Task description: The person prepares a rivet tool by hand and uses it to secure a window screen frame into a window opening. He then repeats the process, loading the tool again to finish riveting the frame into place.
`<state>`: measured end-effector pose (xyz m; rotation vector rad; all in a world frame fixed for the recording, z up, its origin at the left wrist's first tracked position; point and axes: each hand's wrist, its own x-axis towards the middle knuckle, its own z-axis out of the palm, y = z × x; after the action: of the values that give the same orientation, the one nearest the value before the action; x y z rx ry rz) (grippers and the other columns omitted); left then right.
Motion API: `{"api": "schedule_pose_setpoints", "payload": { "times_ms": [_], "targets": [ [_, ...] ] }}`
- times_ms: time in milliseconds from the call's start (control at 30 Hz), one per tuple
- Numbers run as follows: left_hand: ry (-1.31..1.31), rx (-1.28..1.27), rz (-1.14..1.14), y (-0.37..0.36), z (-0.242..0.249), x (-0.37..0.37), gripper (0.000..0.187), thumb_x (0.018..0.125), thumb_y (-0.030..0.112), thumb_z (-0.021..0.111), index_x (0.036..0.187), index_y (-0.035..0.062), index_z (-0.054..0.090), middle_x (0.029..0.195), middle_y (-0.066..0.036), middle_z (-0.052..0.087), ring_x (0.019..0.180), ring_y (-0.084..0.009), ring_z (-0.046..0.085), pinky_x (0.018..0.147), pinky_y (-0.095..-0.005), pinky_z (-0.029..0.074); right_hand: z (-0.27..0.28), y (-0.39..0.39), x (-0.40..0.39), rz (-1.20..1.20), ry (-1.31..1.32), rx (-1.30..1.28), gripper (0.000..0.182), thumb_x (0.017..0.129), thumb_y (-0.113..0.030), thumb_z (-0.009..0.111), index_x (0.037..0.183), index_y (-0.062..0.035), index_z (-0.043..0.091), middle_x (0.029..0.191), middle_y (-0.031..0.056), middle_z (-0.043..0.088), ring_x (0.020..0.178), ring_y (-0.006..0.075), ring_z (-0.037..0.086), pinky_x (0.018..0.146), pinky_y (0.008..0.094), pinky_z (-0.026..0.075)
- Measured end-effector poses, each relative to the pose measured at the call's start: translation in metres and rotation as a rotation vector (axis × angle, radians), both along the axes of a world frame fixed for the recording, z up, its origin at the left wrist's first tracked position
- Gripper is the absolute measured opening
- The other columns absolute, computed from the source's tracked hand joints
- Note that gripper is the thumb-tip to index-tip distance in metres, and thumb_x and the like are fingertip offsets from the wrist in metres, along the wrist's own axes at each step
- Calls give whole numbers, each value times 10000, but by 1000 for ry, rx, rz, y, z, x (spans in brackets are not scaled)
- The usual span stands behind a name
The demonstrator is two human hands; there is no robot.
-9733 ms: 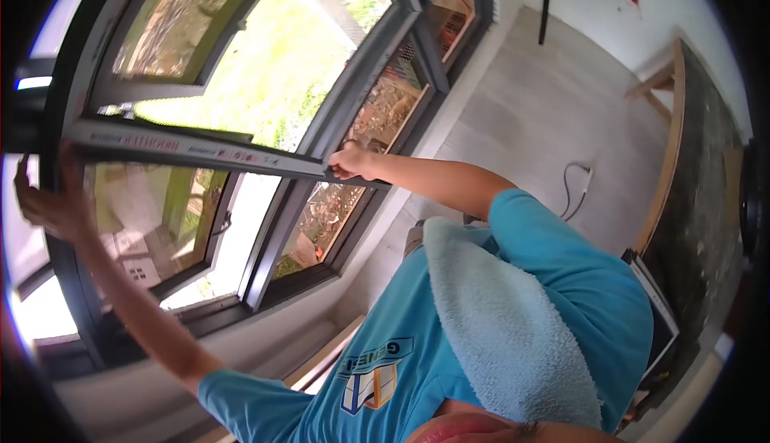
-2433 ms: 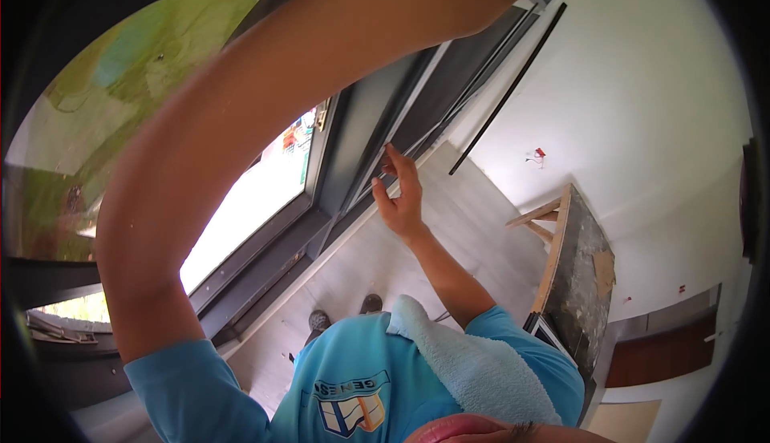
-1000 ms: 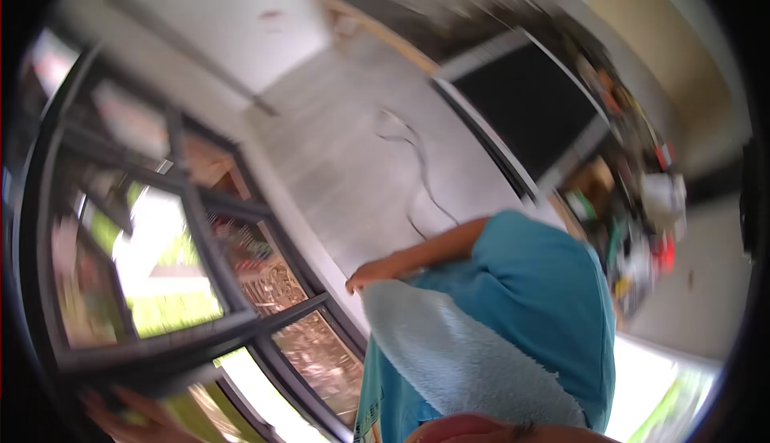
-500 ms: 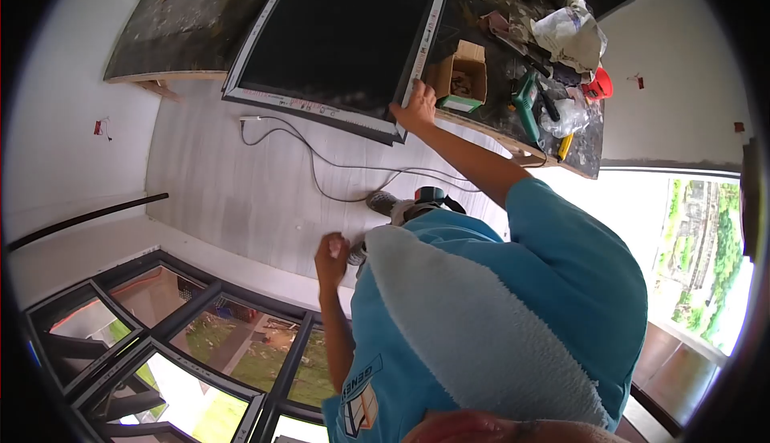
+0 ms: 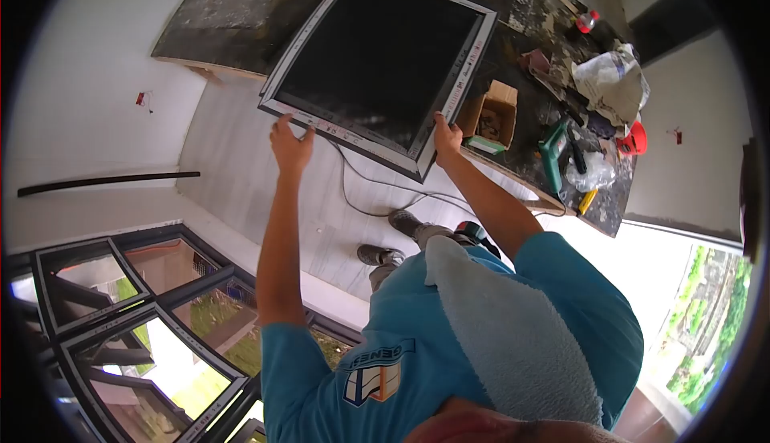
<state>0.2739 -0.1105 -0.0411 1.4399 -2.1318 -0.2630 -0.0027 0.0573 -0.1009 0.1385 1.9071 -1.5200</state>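
A framed dark panel (image 5: 377,58) with a silver-grey, printed-tape border lies tilted on the black workbench (image 5: 241,18), its near edge jutting past the bench edge. My left hand (image 5: 290,145) grips that near edge close to the left corner, fingers on top of the border. Around the right side of the border, just above the near right corner, my right hand (image 5: 447,137) is closed. An open cardboard box (image 5: 493,118) with small pieces inside stands on the bench to the right of my right hand.
On the bench's right are a green power tool (image 5: 553,154), a yellow-handled tool (image 5: 588,201), a red container (image 5: 634,138), plastic bags (image 5: 609,74) and a bottle (image 5: 587,21). A cable (image 5: 377,178) crosses the floor below the panel. Dark window frames (image 5: 152,307) stand at lower left.
My left hand has moved up from beside my body and taken hold of the panel's near edge. My right hand has shifted slightly up the right side. The whole view has shifted.
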Motion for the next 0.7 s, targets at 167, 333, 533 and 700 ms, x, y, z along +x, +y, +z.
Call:
{"api": "schedule_pose_setpoints", "payload": {
  "times_ms": [167,333,533,700],
  "targets": [
    [545,584,541,-90,-58,37,866,705,348,765,1358,7,310,1290,-260,405,1099,-363,493,941,-454,410,10,2,-7,-54,-49,-69,621,807,-445,676,1118,85,578,1016,149,628,931,230,566,813,350,442],
    [1119,1082,503,-59,-47,19,888,767,531,680,1330,-63,336,1266,-207,444,1079,-328,493,960,-462,400,8,22,-13,37,209,-296,499,803,-385,714,1015,58,626,918,111,643,849,178,564,749,316,446],
    [669,382,580,-25,-11,106,752,792,514,670,1268,-26,455,1184,-195,535,1034,-253,530,928,-357,403,43,91,-44,345,318,-187,359,831,-356,698,838,-2,638,722,-15,558,672,79,464,594,257,382],
    [725,680,259,-4,84,152,672,863,551,557,1233,-8,508,1068,-118,599,973,-227,551,860,-311,430,84,105,-42,617,323,-358,291,829,-308,701,777,-35,615,681,-44,532,621,49,435,556,238,355]
  ]
}}
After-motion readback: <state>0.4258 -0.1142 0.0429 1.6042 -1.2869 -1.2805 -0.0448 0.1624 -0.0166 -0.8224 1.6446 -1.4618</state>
